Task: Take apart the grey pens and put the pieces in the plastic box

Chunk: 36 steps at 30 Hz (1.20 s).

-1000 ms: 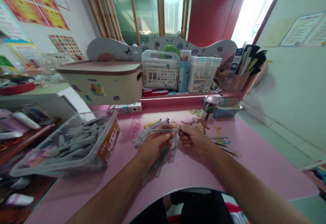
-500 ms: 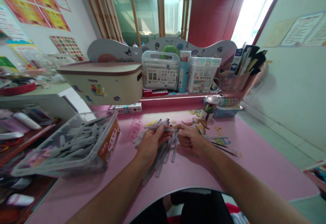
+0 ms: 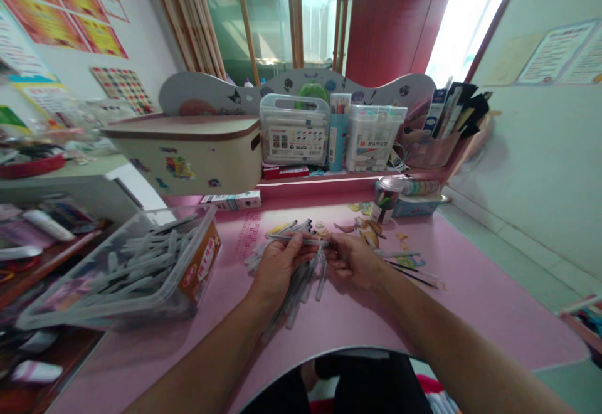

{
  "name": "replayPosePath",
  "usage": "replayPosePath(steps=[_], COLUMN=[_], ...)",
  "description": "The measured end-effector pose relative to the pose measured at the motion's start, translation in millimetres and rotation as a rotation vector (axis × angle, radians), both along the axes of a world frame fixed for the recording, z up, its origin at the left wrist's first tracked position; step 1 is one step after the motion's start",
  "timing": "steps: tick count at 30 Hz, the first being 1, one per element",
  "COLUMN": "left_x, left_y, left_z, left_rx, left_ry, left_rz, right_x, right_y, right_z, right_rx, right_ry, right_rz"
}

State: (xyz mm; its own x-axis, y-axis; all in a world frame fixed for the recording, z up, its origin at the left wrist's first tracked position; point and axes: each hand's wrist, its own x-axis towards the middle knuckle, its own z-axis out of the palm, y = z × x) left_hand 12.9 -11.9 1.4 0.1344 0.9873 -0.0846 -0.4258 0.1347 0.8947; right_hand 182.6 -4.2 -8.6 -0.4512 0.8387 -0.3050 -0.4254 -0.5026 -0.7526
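My left hand (image 3: 278, 266) pinches a slim grey pen (image 3: 286, 237), held roughly level above the pink desk. At the pen's right end is my right hand (image 3: 353, 260), its thumb and forefinger closed; whether they grip a small piece there is too small to tell. Beneath and between the hands, several similar grey pens (image 3: 292, 315) lie in a loose, fanned pile. A few thin dark sticks (image 3: 414, 274) rest right of my right hand. To the left stands a clear plastic bin (image 3: 203, 238) full of more such pens.
Along the desk's back are a lidded cream box (image 3: 211, 163), a marker case (image 3: 295, 130), a second case (image 3: 375, 138) and a pink holder (image 3: 431, 149). A round jar (image 3: 386, 199) and a blue box (image 3: 416, 206) stand at the back right.
The fingers of my right hand have loosened and shifted slightly right at the pen's end. My left hand holds the pen in nearly the same place.
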Motion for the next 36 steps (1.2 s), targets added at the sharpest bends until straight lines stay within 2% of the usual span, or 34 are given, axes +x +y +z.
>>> replayPosePath(steps=[5,12,16,20,25,30,33,36], left_x=[0.8,-1.6,-1.8,-0.7,-0.5,-0.6,-0.7,-0.5], left_y=[-2.0,0.7,0.3,-0.7,-0.1,-0.6,-1.3,-1.8], left_z=[1.7,0.8,0.5,0.7,0.3,0.2,0.7,1.0], left_rx=[-0.001,-0.003,-0.009,-0.005,-0.002,-0.009,0.006,0.020], left_ry=[0.015,0.003,0.006,0.018,0.021,0.036,0.038,0.044], left_rz=[-0.011,0.014,0.008,0.013,0.018,0.016,0.014,-0.007], right_x=[-4.9,-5.3,-6.0,-5.0,-3.1,-5.6,-5.1,-3.1], right_y=[-1.5,-6.7,-4.5,-0.9,-3.1,-3.3,-2.5,-2.1], right_z=[1.0,7.5,4.5,-2.9,0.8,1.9,-0.7,-1.0], right_rx=[0.145,0.254,0.196,0.267,0.273,0.175,0.225,0.273], right_ry=[-0.232,-0.160,-0.217,-0.306,-0.182,-0.247,-0.258,-0.190], right_rz=[-0.012,-0.083,-0.129,-0.109,-0.092,-0.079,-0.045,-0.087])
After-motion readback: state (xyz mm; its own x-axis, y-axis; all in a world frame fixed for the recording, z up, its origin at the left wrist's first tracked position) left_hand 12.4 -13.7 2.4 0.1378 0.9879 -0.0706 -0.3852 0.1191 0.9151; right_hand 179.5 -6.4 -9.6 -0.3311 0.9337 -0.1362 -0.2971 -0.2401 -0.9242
